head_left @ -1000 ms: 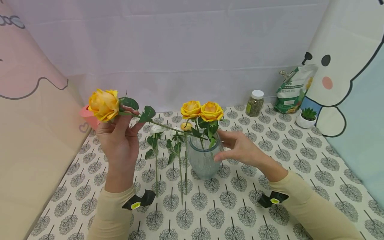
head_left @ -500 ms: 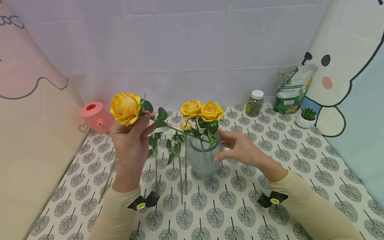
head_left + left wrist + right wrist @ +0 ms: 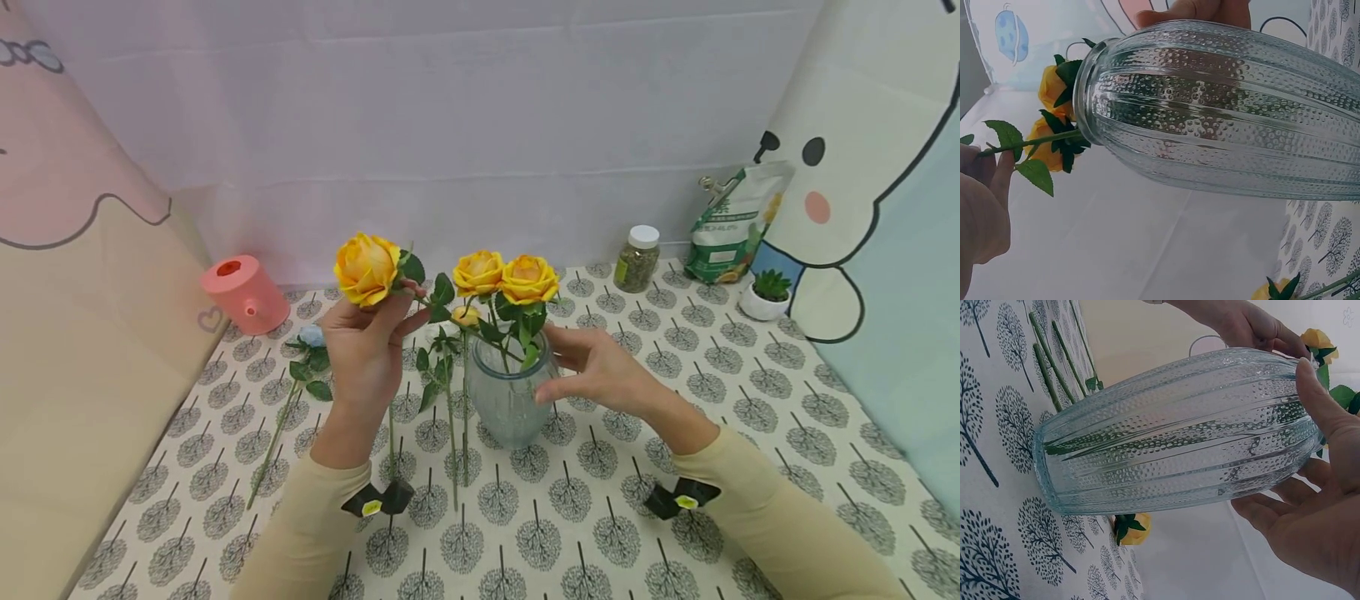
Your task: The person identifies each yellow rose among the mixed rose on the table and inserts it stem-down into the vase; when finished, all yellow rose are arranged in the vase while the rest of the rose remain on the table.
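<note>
My left hand (image 3: 369, 346) pinches the stem of a yellow rose (image 3: 366, 267) just under its bloom, left of a ribbed glass vase (image 3: 507, 404). The leafy stem (image 3: 1035, 142) slants right and down to the vase's mouth. Two more yellow roses (image 3: 504, 277) stand in the vase. My right hand (image 3: 581, 367) sits at the vase's right side with relaxed fingers. Its thumb (image 3: 1313, 387) touches the glass (image 3: 1179, 431); the fingers (image 3: 1285, 519) stay a little off it.
A blue flower (image 3: 311, 335), a small yellow bud (image 3: 466, 316) and long stems (image 3: 452, 450) lie left of the vase. A pink container (image 3: 243, 293) stands back left. A jar (image 3: 637, 258), green pouch (image 3: 735, 221) and potted succulent (image 3: 765, 296) stand back right. Cloth walls close both sides.
My left hand has carried the rose rightward toward the vase, uncovering the pink container and the blue flower. The right hand and vase have not moved.
</note>
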Available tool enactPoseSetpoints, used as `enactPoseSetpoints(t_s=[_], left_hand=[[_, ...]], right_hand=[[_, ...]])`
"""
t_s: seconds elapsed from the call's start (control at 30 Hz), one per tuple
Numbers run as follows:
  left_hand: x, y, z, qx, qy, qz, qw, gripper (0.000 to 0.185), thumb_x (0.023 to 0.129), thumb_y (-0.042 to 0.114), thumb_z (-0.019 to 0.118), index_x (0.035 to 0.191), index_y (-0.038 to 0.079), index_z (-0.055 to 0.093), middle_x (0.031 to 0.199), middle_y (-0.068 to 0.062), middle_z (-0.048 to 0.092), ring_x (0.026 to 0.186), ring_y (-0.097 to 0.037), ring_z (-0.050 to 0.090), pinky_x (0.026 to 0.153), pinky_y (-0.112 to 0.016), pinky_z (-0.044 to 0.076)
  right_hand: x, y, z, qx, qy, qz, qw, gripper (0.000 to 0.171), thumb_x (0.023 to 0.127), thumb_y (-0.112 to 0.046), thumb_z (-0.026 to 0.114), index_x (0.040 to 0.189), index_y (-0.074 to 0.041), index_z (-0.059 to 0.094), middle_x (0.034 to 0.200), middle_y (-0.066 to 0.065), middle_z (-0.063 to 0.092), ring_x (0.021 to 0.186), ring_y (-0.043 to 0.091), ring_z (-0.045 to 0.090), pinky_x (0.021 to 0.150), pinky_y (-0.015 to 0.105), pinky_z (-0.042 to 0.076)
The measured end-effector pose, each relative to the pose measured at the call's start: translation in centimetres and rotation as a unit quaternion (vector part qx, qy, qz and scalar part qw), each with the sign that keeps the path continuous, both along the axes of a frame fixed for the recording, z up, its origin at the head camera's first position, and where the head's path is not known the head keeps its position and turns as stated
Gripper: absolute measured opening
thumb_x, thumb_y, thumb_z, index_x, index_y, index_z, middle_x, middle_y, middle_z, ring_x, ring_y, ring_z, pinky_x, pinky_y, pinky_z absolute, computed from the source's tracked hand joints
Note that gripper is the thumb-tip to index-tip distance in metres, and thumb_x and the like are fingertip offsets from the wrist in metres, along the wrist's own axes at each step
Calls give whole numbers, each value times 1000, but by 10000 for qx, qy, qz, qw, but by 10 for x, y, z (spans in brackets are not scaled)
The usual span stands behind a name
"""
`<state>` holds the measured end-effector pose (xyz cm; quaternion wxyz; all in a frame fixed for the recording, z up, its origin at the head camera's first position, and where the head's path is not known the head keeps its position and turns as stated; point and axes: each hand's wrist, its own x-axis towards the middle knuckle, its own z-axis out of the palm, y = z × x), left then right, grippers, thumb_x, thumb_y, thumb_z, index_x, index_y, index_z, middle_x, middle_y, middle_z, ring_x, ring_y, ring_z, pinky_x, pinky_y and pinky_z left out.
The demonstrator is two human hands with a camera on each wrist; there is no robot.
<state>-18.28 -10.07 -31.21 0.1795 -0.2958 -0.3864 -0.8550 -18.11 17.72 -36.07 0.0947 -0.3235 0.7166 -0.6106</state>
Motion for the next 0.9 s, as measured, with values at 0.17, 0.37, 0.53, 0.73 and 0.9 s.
enactPoseSetpoints(t_s=[0.17, 0.37, 0.53, 0.73, 0.9], left_hand=[[-3, 6, -2, -246, -83, 7, 9997, 30, 89, -20, 57, 106, -2, 73, 94, -14, 69, 88, -25, 68, 76, -36, 62], [-12, 15, -2, -388, -550, 1, 9977, 33, 89, -19, 55, 102, 5, 74, 93, -10, 70, 86, -23, 69, 74, -35, 62], [-19, 20, -4, -330, -910, -217, 9951, 34, 90, -19, 53, 98, 7, 74, 92, -8, 71, 85, -21, 69, 73, -34, 62], [-24, 23, -10, -387, -922, -530, 9936, 29, 92, -16, 57, 97, 6, 74, 94, -8, 71, 87, -20, 70, 71, -32, 62], [-26, 26, -13, -537, -741, -638, 9938, 29, 92, -15, 58, 101, 8, 74, 96, -7, 72, 90, -19, 70, 73, -31, 62]], right_hand=[[0, -1, 0, -19, 16, 20, 10000, 89, 75, -19, 89, 148, 2, 43, 157, 15, 34, 139, 34, 42, 113, 39, 36], [0, 0, 0, -19, 28, 20, 10000, 86, 75, -16, 88, 147, 2, 44, 156, 15, 36, 138, 33, 43, 113, 38, 37], [-1, -1, -1, -62, 6, 30, 10000, 85, 74, -10, 88, 147, 2, 44, 154, 16, 40, 137, 33, 46, 112, 37, 38], [0, -2, 0, -97, -75, 2, 9999, 86, 73, -12, 88, 146, 2, 45, 154, 15, 40, 137, 33, 45, 112, 36, 38], [1, -1, 1, -77, 8, 2, 10000, 80, 74, -9, 88, 143, 4, 49, 149, 17, 47, 135, 32, 48, 112, 36, 38]])
